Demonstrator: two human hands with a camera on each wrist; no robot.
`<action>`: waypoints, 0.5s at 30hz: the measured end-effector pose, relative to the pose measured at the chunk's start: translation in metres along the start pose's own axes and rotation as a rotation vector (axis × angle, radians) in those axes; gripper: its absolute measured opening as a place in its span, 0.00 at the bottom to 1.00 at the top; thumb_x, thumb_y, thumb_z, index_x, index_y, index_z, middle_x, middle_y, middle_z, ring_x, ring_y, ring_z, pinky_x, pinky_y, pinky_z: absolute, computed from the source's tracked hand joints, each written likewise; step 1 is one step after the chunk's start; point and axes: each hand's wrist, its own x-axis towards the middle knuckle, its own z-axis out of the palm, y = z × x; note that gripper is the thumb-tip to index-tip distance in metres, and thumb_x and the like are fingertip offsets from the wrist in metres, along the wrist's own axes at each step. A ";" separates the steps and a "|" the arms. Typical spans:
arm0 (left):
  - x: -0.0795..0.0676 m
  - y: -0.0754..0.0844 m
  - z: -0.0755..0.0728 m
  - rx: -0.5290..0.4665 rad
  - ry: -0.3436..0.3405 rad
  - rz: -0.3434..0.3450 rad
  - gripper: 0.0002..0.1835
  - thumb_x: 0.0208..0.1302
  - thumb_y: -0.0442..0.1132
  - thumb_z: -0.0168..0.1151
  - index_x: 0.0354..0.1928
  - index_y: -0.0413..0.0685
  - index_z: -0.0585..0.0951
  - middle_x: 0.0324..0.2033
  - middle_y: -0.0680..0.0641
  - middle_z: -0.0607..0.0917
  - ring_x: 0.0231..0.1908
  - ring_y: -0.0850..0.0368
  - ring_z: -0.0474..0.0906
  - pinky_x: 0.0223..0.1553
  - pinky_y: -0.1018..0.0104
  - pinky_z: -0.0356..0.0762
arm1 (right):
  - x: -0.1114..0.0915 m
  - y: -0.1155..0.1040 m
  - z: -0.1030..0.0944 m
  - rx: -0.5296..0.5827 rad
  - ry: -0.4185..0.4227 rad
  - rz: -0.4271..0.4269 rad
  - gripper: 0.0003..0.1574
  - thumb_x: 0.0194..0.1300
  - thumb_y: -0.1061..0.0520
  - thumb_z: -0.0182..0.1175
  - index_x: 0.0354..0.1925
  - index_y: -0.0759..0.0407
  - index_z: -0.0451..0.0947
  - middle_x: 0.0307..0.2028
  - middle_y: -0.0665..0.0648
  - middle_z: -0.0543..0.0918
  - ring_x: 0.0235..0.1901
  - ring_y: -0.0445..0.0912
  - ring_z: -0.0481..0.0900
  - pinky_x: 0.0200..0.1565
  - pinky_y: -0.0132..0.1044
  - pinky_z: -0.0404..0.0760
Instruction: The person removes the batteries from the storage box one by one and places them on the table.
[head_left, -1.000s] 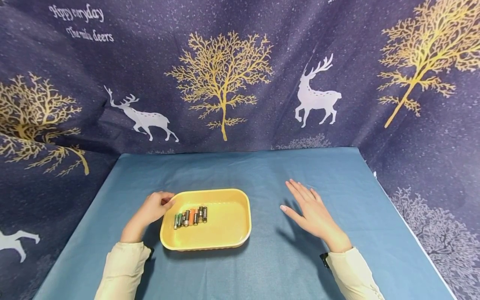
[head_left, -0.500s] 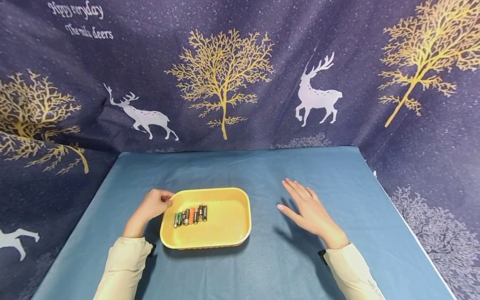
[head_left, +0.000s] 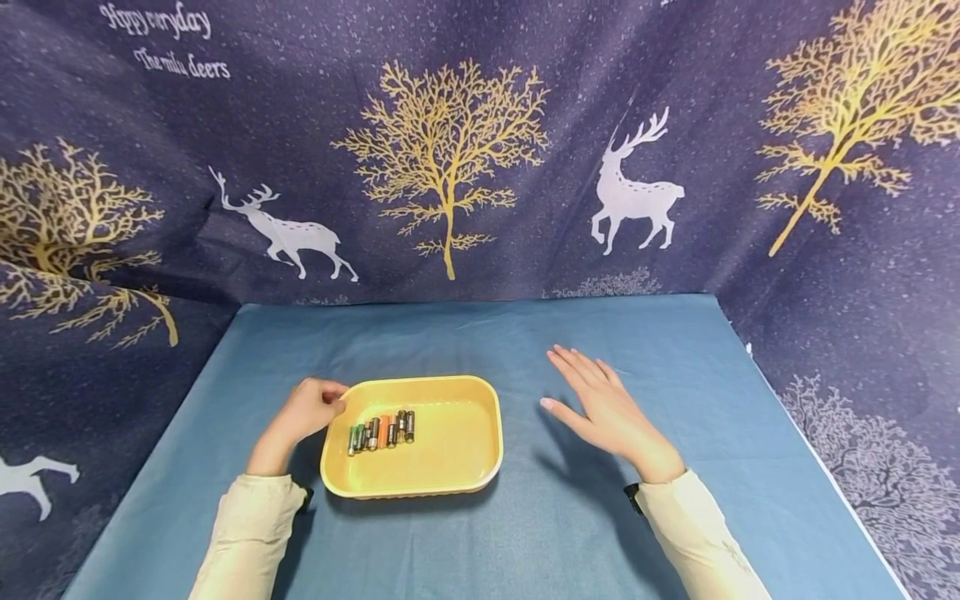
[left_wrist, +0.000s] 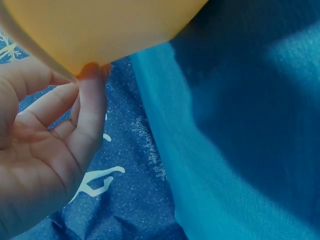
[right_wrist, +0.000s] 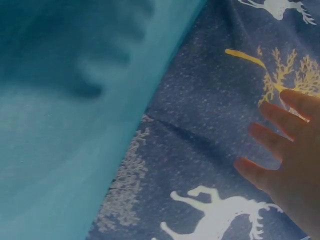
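Note:
A yellow rectangular tray (head_left: 450, 479) with rounded corners stands left of the middle in the head view. Several batteries (head_left: 382, 432), green, black and orange, lie side by side in a row in its left half. My left hand (head_left: 306, 412) pinches the tray's rim at the back left corner; the left wrist view shows thumb and fingers (left_wrist: 91, 100) on either side of the rim. To the right of the tray my right hand (head_left: 600, 412) hovers over the cloth, palm down, fingers straight and slightly spread, holding nothing.
A blue cloth (head_left: 540, 533) covers the table, its right edge running diagonally. Behind and at both sides hangs a dark curtain (head_left: 510, 250) printed with golden trees and white deer. The right hand casts a shadow on the cloth.
My right hand has moved left, closer to the tray, its fingers staying straight. The left hand keeps its hold on the rim, and the tray and batteries stay in place.

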 end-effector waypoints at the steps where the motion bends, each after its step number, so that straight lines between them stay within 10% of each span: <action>1: 0.000 0.000 0.000 -0.001 0.003 0.001 0.11 0.58 0.28 0.60 0.43 0.31 0.84 0.33 0.39 0.85 0.28 0.53 0.77 0.28 0.61 0.76 | 0.002 -0.002 -0.001 -0.003 -0.002 -0.006 0.44 0.70 0.33 0.48 0.74 0.51 0.54 0.73 0.54 0.57 0.71 0.56 0.55 0.68 0.58 0.48; 15: -0.003 0.001 0.000 -0.020 0.009 0.000 0.11 0.58 0.27 0.61 0.43 0.31 0.85 0.30 0.41 0.85 0.27 0.55 0.75 0.27 0.62 0.74 | 0.031 -0.033 -0.004 -0.075 0.007 -0.125 0.42 0.70 0.35 0.49 0.73 0.54 0.56 0.72 0.56 0.59 0.71 0.55 0.56 0.70 0.56 0.47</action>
